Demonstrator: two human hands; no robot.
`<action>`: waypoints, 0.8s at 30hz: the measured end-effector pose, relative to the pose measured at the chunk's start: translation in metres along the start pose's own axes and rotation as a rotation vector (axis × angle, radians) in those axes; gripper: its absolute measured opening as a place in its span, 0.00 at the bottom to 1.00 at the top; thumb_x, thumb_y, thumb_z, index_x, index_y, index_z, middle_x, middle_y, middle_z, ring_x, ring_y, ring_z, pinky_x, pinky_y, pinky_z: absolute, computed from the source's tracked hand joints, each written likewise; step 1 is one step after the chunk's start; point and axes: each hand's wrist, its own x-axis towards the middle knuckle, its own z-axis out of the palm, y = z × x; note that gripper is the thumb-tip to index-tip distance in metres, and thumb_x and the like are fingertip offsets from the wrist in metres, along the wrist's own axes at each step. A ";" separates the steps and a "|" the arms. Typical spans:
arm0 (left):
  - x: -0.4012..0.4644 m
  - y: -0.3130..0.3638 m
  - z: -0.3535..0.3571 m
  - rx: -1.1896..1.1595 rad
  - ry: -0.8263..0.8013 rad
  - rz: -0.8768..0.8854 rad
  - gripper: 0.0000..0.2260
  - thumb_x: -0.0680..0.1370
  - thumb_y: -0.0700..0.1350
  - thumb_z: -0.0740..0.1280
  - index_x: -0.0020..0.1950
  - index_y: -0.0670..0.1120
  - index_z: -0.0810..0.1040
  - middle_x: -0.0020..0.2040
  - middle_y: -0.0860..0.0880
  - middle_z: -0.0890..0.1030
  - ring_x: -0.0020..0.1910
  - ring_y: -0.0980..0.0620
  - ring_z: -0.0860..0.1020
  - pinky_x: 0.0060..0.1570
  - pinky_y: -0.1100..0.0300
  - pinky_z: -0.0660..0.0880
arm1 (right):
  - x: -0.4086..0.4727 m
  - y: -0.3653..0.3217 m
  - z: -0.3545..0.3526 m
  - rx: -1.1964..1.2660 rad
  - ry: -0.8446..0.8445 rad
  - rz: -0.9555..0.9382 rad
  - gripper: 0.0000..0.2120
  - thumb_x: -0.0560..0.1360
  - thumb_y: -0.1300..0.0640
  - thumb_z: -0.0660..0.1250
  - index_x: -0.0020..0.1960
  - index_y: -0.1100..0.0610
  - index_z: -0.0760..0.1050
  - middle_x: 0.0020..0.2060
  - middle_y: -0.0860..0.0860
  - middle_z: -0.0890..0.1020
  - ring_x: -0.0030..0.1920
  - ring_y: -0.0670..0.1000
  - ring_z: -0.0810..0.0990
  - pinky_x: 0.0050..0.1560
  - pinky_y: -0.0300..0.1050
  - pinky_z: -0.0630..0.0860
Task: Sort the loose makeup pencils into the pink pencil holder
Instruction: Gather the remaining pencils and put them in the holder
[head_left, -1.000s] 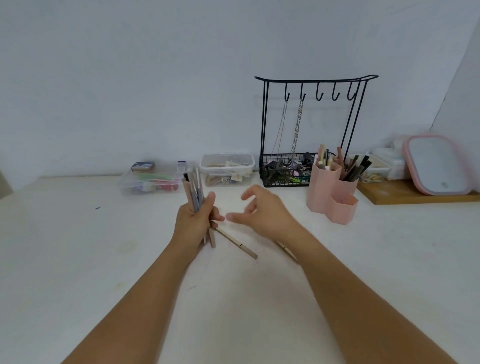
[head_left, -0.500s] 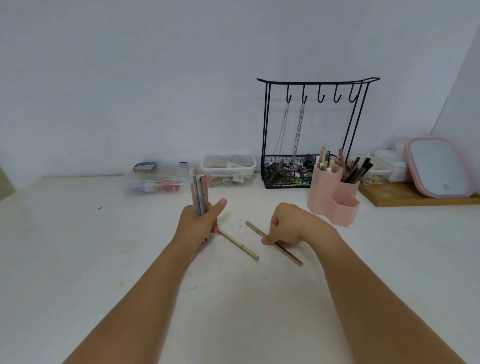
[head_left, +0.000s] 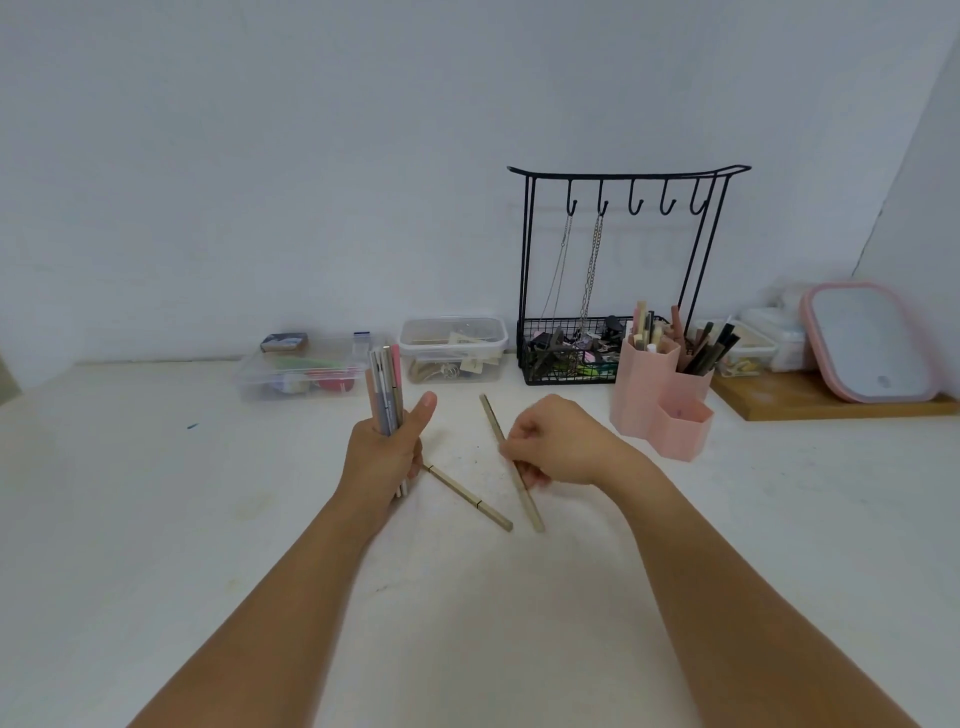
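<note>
On the white table (head_left: 156, 519), my left hand (head_left: 382, 457) has a bundle of about five upright makeup pencils (head_left: 387, 392) in its grip; my right hand (head_left: 558, 447) pinches one beige pencil (head_left: 493, 423); a second beige pencil (head_left: 470, 498) lies between them; far right stands the pink three-cell pencil holder (head_left: 662, 397).

The left hand (head_left: 382, 457) grips a pencil bundle (head_left: 386, 387); the right hand (head_left: 558, 441) pinches a beige pencil (head_left: 511, 462).

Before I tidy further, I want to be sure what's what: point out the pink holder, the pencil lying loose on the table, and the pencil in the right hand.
pink holder (head_left: 644, 384), head view, tall cup's wall.
loose pencil (head_left: 467, 496), head view, mid-shaft.
held pencil (head_left: 492, 418), head view, shaft above fingers.
</note>
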 end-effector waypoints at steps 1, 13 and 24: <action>0.000 0.000 0.000 -0.008 -0.002 0.014 0.21 0.74 0.58 0.74 0.35 0.47 0.68 0.25 0.50 0.70 0.24 0.52 0.67 0.32 0.57 0.69 | 0.000 -0.002 0.001 0.131 0.028 -0.040 0.09 0.78 0.59 0.68 0.44 0.65 0.80 0.33 0.57 0.84 0.30 0.48 0.82 0.32 0.39 0.78; -0.010 -0.004 0.005 0.014 -0.352 0.096 0.15 0.65 0.34 0.81 0.49 0.37 0.84 0.46 0.42 0.87 0.47 0.43 0.86 0.48 0.54 0.82 | -0.004 -0.029 0.048 0.825 0.124 -0.183 0.05 0.73 0.64 0.73 0.47 0.65 0.81 0.36 0.60 0.83 0.36 0.53 0.82 0.42 0.45 0.81; -0.002 -0.013 0.005 0.076 -0.305 0.106 0.04 0.78 0.37 0.68 0.48 0.35 0.80 0.35 0.39 0.77 0.34 0.45 0.75 0.36 0.52 0.73 | -0.004 -0.032 0.062 0.551 0.314 -0.319 0.02 0.73 0.59 0.74 0.46 0.56 0.84 0.37 0.48 0.84 0.35 0.42 0.80 0.37 0.35 0.77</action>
